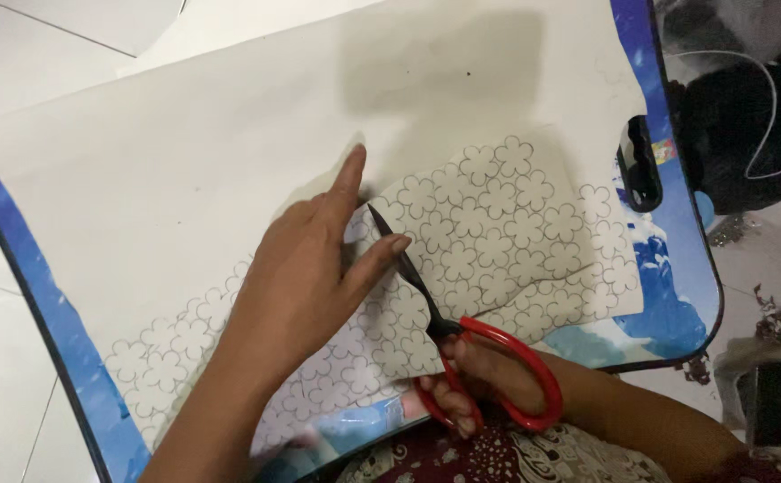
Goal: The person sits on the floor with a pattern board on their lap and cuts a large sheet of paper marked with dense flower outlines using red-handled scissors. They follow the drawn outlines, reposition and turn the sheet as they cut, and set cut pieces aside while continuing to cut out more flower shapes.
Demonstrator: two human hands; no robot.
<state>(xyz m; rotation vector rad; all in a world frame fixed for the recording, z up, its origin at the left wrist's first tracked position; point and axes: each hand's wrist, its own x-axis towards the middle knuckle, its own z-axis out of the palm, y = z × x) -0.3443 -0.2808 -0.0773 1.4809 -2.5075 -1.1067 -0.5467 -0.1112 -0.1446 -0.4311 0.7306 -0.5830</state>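
My left hand (314,268) presses flat on a white paper sheet (489,224) printed with rows of flower outlines, index finger stretched out, thumb touching the blade. My right hand (480,376) grips red-handled scissors (462,335) at the table's near edge. Their dark blades point up and left into the paper, the tip close to my left index finger. A cut strip of the same flower paper (171,358) runs down to the left under my left forearm.
The paper lies on a small blue picture-printed table (677,304) with a dark rim and a large plain white sheet (185,161) over it. A black handle slot (638,165) sits at the table's right edge. Dark clutter and a white cable (766,98) lie on the floor at right.
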